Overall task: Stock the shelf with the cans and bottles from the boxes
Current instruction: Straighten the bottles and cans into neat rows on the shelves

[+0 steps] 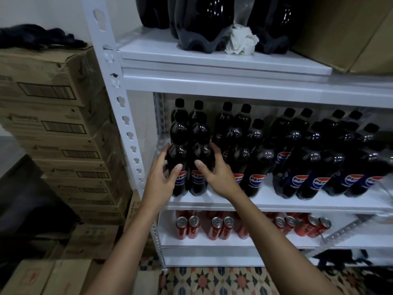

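Two dark Pepsi bottles stand side by side at the left front of the white middle shelf [265, 202]. My left hand [162, 177] wraps the left bottle [178, 154] from its left side. My right hand [219, 175] wraps the right bottle [201, 154] from its right side. Both bottles rest upright on the shelf board. More Pepsi bottles [297, 158] fill the shelf in rows behind and to the right. Red cans [221, 227] stand in rows on the shelf below.
Large dark bottles [200, 24] and a crumpled white cloth [241, 40] sit on the top shelf beside a cardboard box [350, 33]. Stacked cardboard boxes [55, 116] stand left of the shelf post [125, 116]. More boxes [42, 277] lie on the patterned floor.
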